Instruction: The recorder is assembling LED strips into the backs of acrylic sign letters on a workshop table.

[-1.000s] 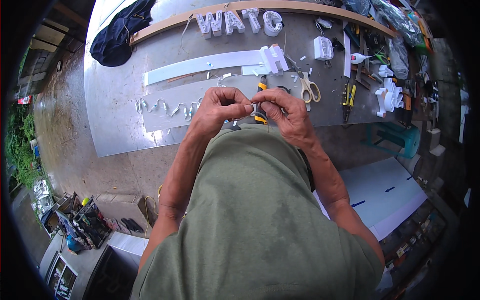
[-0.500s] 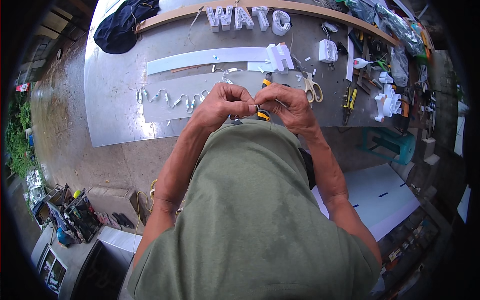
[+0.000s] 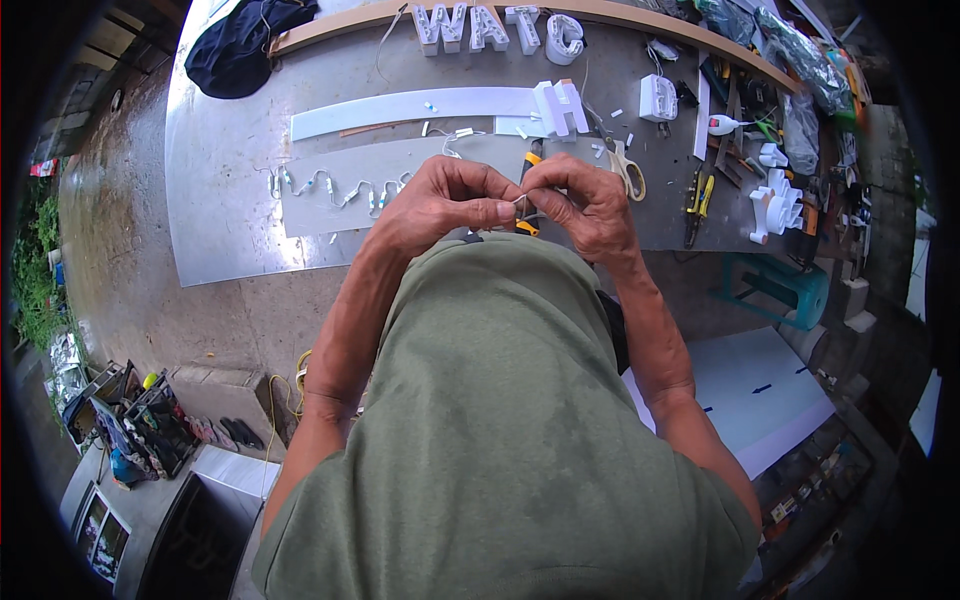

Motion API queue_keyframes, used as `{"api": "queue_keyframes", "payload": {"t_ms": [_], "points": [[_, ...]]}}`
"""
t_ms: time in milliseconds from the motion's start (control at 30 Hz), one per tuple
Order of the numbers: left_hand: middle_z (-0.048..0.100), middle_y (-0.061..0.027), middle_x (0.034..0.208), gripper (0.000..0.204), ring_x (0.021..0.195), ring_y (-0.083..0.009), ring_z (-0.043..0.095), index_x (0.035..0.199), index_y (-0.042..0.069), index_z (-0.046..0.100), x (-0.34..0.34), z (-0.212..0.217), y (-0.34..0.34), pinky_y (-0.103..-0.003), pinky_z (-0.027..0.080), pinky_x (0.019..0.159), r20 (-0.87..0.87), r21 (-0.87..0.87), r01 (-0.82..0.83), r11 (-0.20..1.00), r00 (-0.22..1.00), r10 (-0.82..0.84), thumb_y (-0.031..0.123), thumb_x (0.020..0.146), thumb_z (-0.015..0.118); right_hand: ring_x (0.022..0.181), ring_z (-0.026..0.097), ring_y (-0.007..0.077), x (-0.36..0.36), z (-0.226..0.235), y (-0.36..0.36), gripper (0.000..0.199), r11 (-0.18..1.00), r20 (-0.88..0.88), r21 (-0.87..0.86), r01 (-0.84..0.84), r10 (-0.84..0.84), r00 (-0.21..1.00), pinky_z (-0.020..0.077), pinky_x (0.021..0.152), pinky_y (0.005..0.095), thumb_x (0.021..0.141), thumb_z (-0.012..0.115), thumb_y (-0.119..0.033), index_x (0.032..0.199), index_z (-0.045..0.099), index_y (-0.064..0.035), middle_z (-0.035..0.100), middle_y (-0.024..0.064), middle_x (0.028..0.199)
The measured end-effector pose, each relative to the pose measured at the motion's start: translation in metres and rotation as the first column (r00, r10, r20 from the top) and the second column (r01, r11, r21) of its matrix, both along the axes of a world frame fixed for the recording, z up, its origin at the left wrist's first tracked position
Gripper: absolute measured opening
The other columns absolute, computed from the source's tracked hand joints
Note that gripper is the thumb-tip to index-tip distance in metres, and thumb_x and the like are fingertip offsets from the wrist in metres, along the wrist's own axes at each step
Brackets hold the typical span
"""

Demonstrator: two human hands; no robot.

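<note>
Close together at the table's near edge, my left hand and my right hand both pinch a thin pale wire between thumb and forefinger. Behind the fingers lies a tool with yellow-and-black handles, partly hidden, so its kind does not show. A wavy string of small LED modules runs to the left of my left hand over a grey sheet. Cream-handled scissors rest just past my right hand. Farther back, a white block letter stands at the end of a long white strip.
Several white block letters line up before a wooden bar. A dark cloth bundle lies at far left. On the right are yellow-handled pliers, a small white bottle and white shaped pieces. A teal stool stands below.
My fingertips have drawn slightly apart, and a short length of wire now shows between them. The right hand has turned a little and lifted; the view has shifted slightly.
</note>
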State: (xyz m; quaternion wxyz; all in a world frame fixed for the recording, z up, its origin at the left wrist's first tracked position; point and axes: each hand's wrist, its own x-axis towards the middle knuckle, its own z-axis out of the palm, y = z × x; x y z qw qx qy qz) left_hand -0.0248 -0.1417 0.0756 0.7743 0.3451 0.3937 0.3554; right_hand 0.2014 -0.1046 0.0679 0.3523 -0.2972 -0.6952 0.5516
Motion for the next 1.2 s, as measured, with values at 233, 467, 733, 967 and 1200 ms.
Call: {"api": "queue_keyframes", "payload": {"t_ms": [233, 467, 733, 967, 1200], "points": [[0.074, -0.0038, 0.083, 0.023, 0.075, -0.0082, 0.064, 0.097, 0.0, 0.076, 0.002, -0.002, 0.001, -0.024, 0.05, 0.069, -0.134, 0.03, -0.034, 0.999, 0.99, 0.038, 0.016, 0.083, 0.084, 0.075, 0.065, 0.0135, 0.0, -0.003, -0.002, 0.008, 0.998, 0.025, -0.026, 0.049, -0.048, 0.999, 0.0506, 0.065, 0.0286, 0.092, 0.071, -0.006, 0.098, 0.07, -0.0002, 0.07, 0.0062, 0.086], [0.071, -0.0025, 0.08, 0.022, 0.072, -0.0078, 0.061, 0.094, 0.0, 0.076, 0.006, -0.005, 0.0, -0.025, 0.048, 0.067, -0.163, 0.046, -0.034, 0.998, 0.986, 0.041, 0.019, 0.084, 0.083, 0.073, 0.065, 0.0148, 0.002, -0.003, -0.001, 0.011, 0.998, 0.073, 0.044, 0.039, -0.043, 0.996, 0.0511, 0.065, 0.0296, 0.092, 0.071, -0.005, 0.102, 0.069, -0.0014, 0.069, 0.0071, 0.085], [0.069, -0.0006, 0.078, 0.021, 0.069, -0.0062, 0.057, 0.092, 0.002, 0.074, 0.006, -0.011, -0.001, -0.023, 0.041, 0.061, -0.161, 0.039, -0.049, 0.998, 0.985, 0.055, 0.02, 0.084, 0.082, 0.073, 0.068, 0.0169, 0.002, -0.007, 0.005, 0.012, 0.985, 0.069, 0.171, -0.031, 0.019, 0.997, 0.0523, 0.065, 0.0304, 0.09, 0.071, -0.003, 0.102, 0.07, -0.0037, 0.07, 0.0065, 0.086], [0.071, -0.0024, 0.08, 0.021, 0.071, -0.0068, 0.059, 0.094, 0.001, 0.074, 0.002, -0.02, -0.001, -0.023, 0.043, 0.063, -0.124, 0.006, -0.046, 0.999, 0.991, 0.046, 0.018, 0.085, 0.081, 0.071, 0.067, 0.0168, 0.0, -0.006, 0.008, 0.013, 0.976, 0.102, 0.216, -0.028, 0.006, 0.995, 0.0529, 0.064, 0.0309, 0.088, 0.07, 0.001, 0.1, 0.069, -0.0038, 0.069, 0.0067, 0.084], [0.072, -0.0025, 0.081, 0.021, 0.07, -0.0057, 0.06, 0.096, 0.001, 0.075, 0.001, -0.011, -0.001, -0.022, 0.043, 0.062, -0.116, -0.036, -0.037, 0.999, 0.993, 0.033, 0.012, 0.08, 0.084, 0.07, 0.067, 0.0164, -0.001, -0.01, 0.006, 0.01, 0.985, 0.137, 0.17, -0.018, -0.005, 0.991, 0.053, 0.064, 0.0312, 0.089, 0.07, -0.001, 0.099, 0.069, -0.0029, 0.069, 0.007, 0.084]]}}
